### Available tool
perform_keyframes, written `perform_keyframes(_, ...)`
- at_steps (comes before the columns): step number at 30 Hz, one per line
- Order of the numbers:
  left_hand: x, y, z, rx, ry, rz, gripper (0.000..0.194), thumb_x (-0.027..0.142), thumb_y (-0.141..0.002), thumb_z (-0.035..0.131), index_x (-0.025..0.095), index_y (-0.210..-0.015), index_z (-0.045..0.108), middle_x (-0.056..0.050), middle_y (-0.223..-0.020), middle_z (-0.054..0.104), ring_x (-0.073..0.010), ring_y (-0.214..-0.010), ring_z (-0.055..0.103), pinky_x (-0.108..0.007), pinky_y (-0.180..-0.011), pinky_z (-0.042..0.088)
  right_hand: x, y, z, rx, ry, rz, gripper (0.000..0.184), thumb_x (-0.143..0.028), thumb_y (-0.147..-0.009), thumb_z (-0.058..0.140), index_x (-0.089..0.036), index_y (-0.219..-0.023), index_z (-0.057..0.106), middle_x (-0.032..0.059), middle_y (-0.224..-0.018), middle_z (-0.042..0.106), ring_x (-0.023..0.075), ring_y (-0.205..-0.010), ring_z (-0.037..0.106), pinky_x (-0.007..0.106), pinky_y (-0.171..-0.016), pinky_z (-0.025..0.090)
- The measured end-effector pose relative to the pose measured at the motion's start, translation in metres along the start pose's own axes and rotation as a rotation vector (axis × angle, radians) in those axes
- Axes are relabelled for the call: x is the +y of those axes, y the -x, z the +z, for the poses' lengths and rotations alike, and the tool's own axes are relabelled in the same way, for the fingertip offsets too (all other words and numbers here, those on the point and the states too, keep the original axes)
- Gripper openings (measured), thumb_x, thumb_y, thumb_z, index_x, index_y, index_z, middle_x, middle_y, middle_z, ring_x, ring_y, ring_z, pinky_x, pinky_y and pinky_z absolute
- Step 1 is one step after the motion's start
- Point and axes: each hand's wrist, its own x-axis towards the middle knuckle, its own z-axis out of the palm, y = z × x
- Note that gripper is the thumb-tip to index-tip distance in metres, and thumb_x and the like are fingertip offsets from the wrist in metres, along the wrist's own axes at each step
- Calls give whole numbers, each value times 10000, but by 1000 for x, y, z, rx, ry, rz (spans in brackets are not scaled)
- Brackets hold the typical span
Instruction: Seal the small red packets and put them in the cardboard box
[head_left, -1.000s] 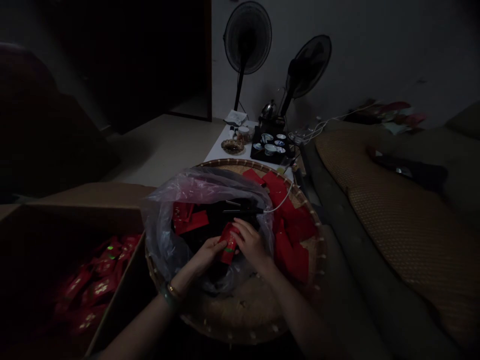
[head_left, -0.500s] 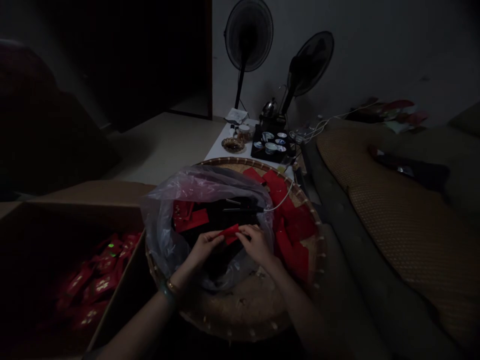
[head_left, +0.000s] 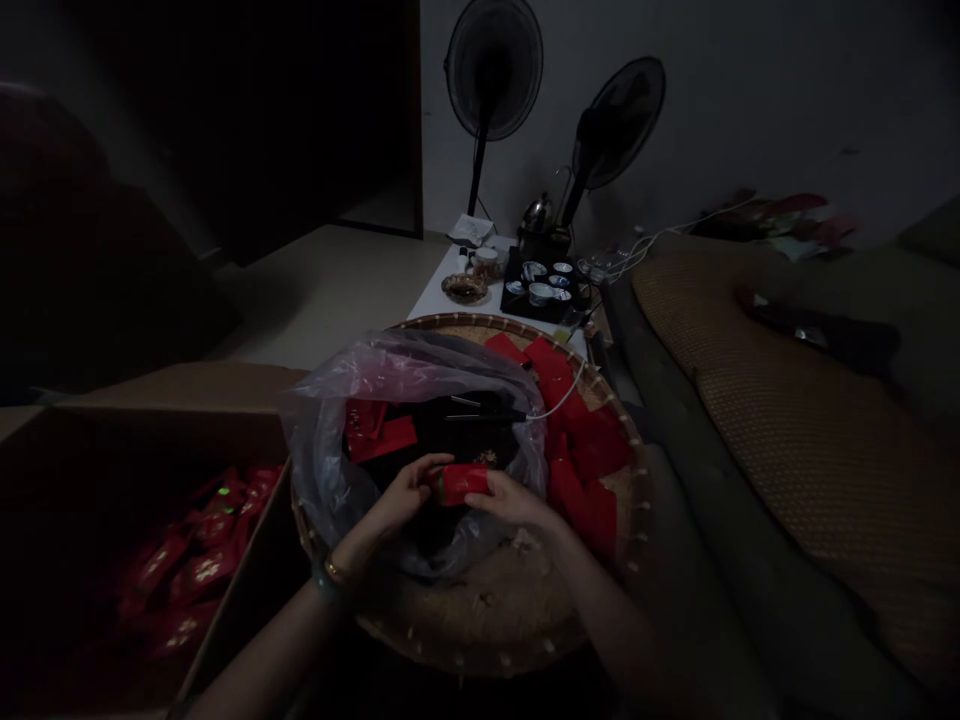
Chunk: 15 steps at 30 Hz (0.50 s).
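Between my two hands lies a small red packet (head_left: 465,482) with a green band at its left end. My left hand (head_left: 409,492) holds that left end with thumb and fingers. The right end is gripped by my right hand (head_left: 511,497), its thumb across the front. Both hands are above a clear plastic bag (head_left: 330,470), which lies open in a round bamboo tray (head_left: 480,605) with dark contents. Inside the bag are red packets (head_left: 386,440) and a black pen-like tool (head_left: 487,418) with a white cord. Red paper pieces (head_left: 581,430) lie on the tray's right side.
A cardboard box (head_left: 187,385) on the left holds several red packets (head_left: 206,570). Beyond the tray, a white table (head_left: 431,300) bears a black tea tray (head_left: 517,308) with cups. Two fans (head_left: 495,70) stand behind. At right is a couch with a woven mat (head_left: 750,400).
The red packet was upright between my hands, then folded or tilted edge-on, and now lies sideways with its green band to the left. Both hands have shifted with it.
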Motion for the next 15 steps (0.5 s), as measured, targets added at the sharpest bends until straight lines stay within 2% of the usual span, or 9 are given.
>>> perform_keyframes(3, -6, -3, -6, 34, -31, -51, 568, 15, -469, 433, 152, -999, 584, -44, -902, 691, -158, -768, 635, -245, -687, 461, 1, -1, 3, -33, -5, 30, 442, -423, -765, 605, -157, -1117, 582, 58, -1038, 656, 187, -943, 596, 354, -882, 444)
perform_keyframes(8, -12, -4, -12, 120, -194, -39, 565, -9, -440, 401, 140, -944, 609, -26, -830, 698, -145, -768, 620, -218, -677, 440, 2, 2, -2, -31, 76, 164, 440, -504, -792, 541, -153, -1040, 637, 16, -869, 671, 162, -797, 582, 321, -801, 454)
perform_keyframes(13, -14, -5, -17, 107, -174, -128, 500, 46, -511, 482, 113, -994, 593, -46, -774, 682, -148, -631, 612, -241, -603, 449, 5, 3, -5, 74, 55, 222, 567, -630, -778, 466, -154, -1020, 656, 25, -861, 674, 178, -819, 586, 353, -841, 434)
perform_keyframes(15, -13, -3, -16, 180, -288, -41, 511, 64, -550, 475, 120, -1048, 577, -75, -869, 681, -178, -734, 628, -291, -684, 474, 7, 0, -4, 91, 30, 208, 602, -662, -767, 447, -161, -1028, 653, 32, -897, 677, 188, -868, 593, 370, -874, 426)
